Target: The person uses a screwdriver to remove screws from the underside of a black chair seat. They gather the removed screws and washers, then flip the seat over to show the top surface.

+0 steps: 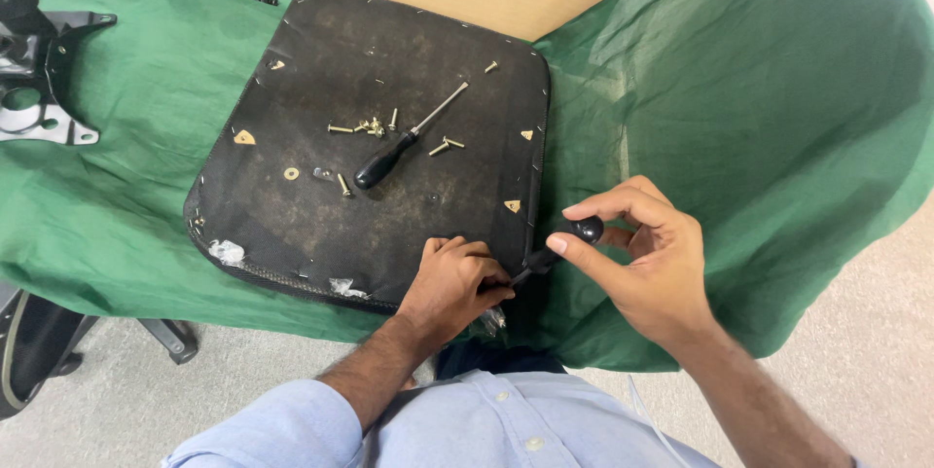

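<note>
Green cloth (778,89), seat base (321,225), loose screws (370,126)

Bright, even indoor light, soft faint shadows, sharp focus, slight wide-angle stretch at edges.

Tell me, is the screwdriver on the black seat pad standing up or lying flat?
Lying flat. The screwdriver rests on its side on the seat pad, black handle toward the person, metal shaft pointing away, loose screws scattered around it.
</note>
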